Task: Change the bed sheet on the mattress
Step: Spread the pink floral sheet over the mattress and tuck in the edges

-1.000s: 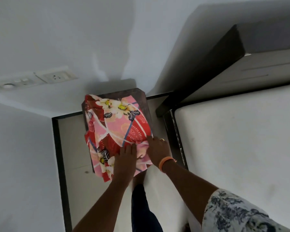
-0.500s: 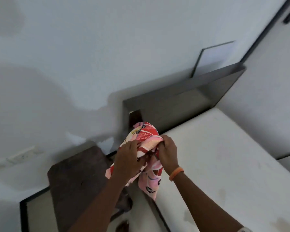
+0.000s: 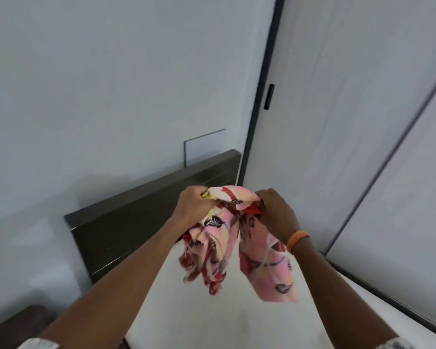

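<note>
A pink and red floral bed sheet [image 3: 227, 243] hangs bunched in the air above the bare white mattress [image 3: 237, 321]. My left hand [image 3: 191, 207] grips its upper left part and my right hand [image 3: 275, 212], with an orange band on the wrist, grips its upper right part. Loose folds of the sheet droop between and below both hands. The sheet does not touch the mattress.
A dark headboard [image 3: 136, 222] runs along the wall behind the mattress. A dark wooden stool [image 3: 18, 326] stands at the lower left. White wardrobe doors [image 3: 363, 147] with dark frames and a black handle [image 3: 269, 96] rise to the right of the bed.
Both hands lifted the folded sheet off the stool and carried it right, over the mattress. The sheet has come loose and hangs in folds; the hands have drawn apart.
</note>
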`<act>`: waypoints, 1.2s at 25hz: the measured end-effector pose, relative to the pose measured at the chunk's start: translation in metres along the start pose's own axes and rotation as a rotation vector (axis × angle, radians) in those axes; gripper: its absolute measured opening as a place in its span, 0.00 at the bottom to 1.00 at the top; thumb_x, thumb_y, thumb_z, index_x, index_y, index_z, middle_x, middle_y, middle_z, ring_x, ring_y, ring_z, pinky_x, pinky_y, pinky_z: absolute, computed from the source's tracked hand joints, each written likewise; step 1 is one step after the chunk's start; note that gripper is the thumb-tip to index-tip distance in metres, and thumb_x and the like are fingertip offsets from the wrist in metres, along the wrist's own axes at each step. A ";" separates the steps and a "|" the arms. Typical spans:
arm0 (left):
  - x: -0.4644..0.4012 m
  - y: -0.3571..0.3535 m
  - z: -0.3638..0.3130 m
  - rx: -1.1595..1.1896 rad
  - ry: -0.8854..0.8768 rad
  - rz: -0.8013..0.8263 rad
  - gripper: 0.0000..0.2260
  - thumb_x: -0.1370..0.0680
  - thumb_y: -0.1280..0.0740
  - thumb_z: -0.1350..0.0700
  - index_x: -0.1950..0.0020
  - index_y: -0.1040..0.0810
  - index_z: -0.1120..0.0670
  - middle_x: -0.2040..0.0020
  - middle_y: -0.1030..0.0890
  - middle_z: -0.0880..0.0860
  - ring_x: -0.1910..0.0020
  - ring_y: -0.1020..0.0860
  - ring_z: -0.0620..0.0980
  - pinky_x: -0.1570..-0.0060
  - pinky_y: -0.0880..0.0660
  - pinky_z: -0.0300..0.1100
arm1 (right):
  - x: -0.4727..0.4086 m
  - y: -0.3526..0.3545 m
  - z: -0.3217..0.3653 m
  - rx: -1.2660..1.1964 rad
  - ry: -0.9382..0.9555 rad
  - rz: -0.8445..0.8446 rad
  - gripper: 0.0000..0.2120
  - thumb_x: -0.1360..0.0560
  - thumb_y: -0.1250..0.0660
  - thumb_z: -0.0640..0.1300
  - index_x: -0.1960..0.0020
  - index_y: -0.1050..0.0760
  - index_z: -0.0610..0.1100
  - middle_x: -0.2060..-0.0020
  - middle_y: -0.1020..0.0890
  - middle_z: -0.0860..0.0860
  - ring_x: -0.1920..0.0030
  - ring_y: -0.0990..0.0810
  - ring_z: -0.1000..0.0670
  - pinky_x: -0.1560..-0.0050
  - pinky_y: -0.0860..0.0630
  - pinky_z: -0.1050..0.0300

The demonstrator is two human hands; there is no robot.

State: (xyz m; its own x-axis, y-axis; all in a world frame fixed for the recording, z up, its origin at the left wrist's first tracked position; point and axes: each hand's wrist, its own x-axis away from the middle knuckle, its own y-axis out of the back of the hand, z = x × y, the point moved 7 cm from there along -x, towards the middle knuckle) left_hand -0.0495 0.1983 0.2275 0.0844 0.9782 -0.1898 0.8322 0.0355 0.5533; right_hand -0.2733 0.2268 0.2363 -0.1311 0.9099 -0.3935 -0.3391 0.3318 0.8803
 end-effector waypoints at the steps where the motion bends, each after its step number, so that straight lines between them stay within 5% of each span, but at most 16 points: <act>1: -0.005 -0.014 -0.022 0.082 0.031 0.041 0.07 0.29 0.26 0.53 0.61 0.17 0.57 0.65 0.17 0.51 0.64 0.21 0.47 0.62 0.27 0.42 | 0.002 0.016 -0.014 0.084 -0.019 -0.023 0.14 0.27 0.31 0.42 0.42 0.25 0.47 0.48 0.24 0.48 0.51 0.20 0.42 0.52 0.24 0.48; 4: -0.015 -0.054 -0.067 0.481 0.289 0.154 0.06 0.29 0.27 0.58 0.58 0.18 0.60 0.63 0.18 0.55 0.61 0.19 0.52 0.61 0.24 0.42 | 0.012 0.070 -0.047 0.117 -0.221 -0.234 0.09 0.24 0.34 0.46 0.44 0.24 0.47 0.47 0.25 0.48 0.50 0.21 0.42 0.51 0.25 0.47; 7: 0.004 -0.102 -0.117 0.881 0.569 0.569 0.09 0.24 0.38 0.61 0.62 0.22 0.61 0.68 0.20 0.58 0.70 0.20 0.54 0.67 0.20 0.42 | 0.045 0.108 -0.060 -0.430 -0.296 -0.446 0.13 0.26 0.33 0.55 0.47 0.22 0.47 0.52 0.20 0.51 0.51 0.20 0.47 0.48 0.23 0.45; 10: 0.003 -0.125 -0.150 1.016 0.679 0.682 0.15 0.20 0.47 0.62 0.64 0.26 0.60 0.69 0.21 0.59 0.71 0.20 0.54 0.68 0.18 0.46 | 0.075 0.107 -0.032 -1.137 -0.180 -0.103 0.25 0.23 0.36 0.61 0.35 0.25 0.44 0.41 0.19 0.45 0.39 0.20 0.44 0.37 0.25 0.43; 12: 0.000 -0.138 -0.162 1.053 0.722 0.643 0.16 0.19 0.47 0.61 0.62 0.25 0.61 0.66 0.20 0.59 0.69 0.19 0.55 0.64 0.19 0.49 | 0.087 0.113 -0.027 -1.012 -0.176 -0.073 0.26 0.26 0.29 0.56 0.32 0.28 0.48 0.39 0.20 0.48 0.38 0.21 0.46 0.38 0.24 0.45; 14: -0.001 -0.147 -0.175 1.075 0.720 0.622 0.14 0.18 0.45 0.62 0.59 0.23 0.59 0.62 0.20 0.59 0.63 0.20 0.55 0.55 0.21 0.50 | 0.087 0.125 -0.041 -0.803 -0.286 -0.285 0.21 0.30 0.26 0.44 0.37 0.24 0.49 0.44 0.17 0.50 0.42 0.19 0.50 0.41 0.22 0.45; 18: 0.010 -0.136 -0.203 0.911 0.382 0.760 0.09 0.19 0.37 0.53 0.51 0.21 0.57 0.55 0.20 0.57 0.57 0.20 0.52 0.52 0.22 0.43 | 0.086 0.140 -0.073 -0.907 -0.600 -0.592 0.09 0.32 0.30 0.26 0.55 0.20 0.37 0.61 0.17 0.45 0.58 0.20 0.48 0.52 0.22 0.51; 21: 0.037 -0.117 -0.206 0.506 -0.182 0.725 0.21 0.26 0.31 0.37 0.40 0.22 0.50 0.45 0.18 0.49 0.46 0.19 0.50 0.51 0.23 0.37 | 0.086 0.144 -0.092 -0.959 -0.813 -0.616 0.05 0.26 0.32 0.29 0.61 0.25 0.34 0.65 0.23 0.45 0.63 0.25 0.49 0.58 0.25 0.58; 23: 0.065 -0.111 -0.198 0.291 -0.538 0.607 0.36 0.35 0.27 0.32 0.32 0.32 0.42 0.35 0.27 0.45 0.35 0.26 0.46 0.40 0.27 0.40 | 0.082 0.148 -0.099 -0.945 -0.856 -0.609 0.09 0.22 0.37 0.30 0.61 0.28 0.38 0.65 0.25 0.47 0.63 0.26 0.50 0.61 0.26 0.64; 25: 0.081 -0.116 -0.187 0.038 -0.707 0.464 0.46 0.37 0.30 0.27 0.24 0.42 0.42 0.26 0.37 0.44 0.28 0.36 0.43 0.31 0.35 0.43 | 0.076 0.152 -0.097 -0.979 -0.846 -0.637 0.05 0.23 0.36 0.31 0.56 0.25 0.38 0.63 0.22 0.46 0.57 0.24 0.47 0.61 0.26 0.65; 27: 0.071 -0.121 -0.179 0.106 -0.705 0.379 0.35 0.26 0.32 0.35 0.24 0.37 0.47 0.28 0.30 0.46 0.31 0.29 0.43 0.31 0.30 0.45 | 0.070 0.150 -0.093 -1.031 -0.835 -0.648 0.05 0.23 0.36 0.30 0.53 0.23 0.37 0.60 0.20 0.44 0.57 0.21 0.46 0.63 0.24 0.65; 29: 0.051 -0.117 -0.173 0.309 -0.623 0.338 0.13 0.19 0.36 0.51 0.37 0.22 0.51 0.45 0.16 0.48 0.47 0.18 0.44 0.45 0.20 0.51 | 0.066 0.142 -0.091 -1.166 -0.828 -0.617 0.09 0.25 0.35 0.27 0.46 0.21 0.32 0.59 0.18 0.41 0.60 0.18 0.45 0.62 0.19 0.60; 30: 0.041 -0.114 -0.173 0.346 -0.555 0.334 0.09 0.18 0.38 0.55 0.44 0.18 0.54 0.52 0.15 0.49 0.53 0.16 0.45 0.50 0.20 0.53 | 0.066 0.140 -0.094 -1.189 -0.830 -0.582 0.12 0.26 0.33 0.28 0.44 0.21 0.31 0.57 0.17 0.39 0.59 0.17 0.43 0.58 0.18 0.56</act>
State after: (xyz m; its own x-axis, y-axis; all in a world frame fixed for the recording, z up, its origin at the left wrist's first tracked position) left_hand -0.2354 0.2698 0.2967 0.5524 0.6746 -0.4897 0.8314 -0.4027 0.3830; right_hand -0.4165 0.3096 0.3090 0.6703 0.7420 0.0110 -0.7255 0.6584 -0.2006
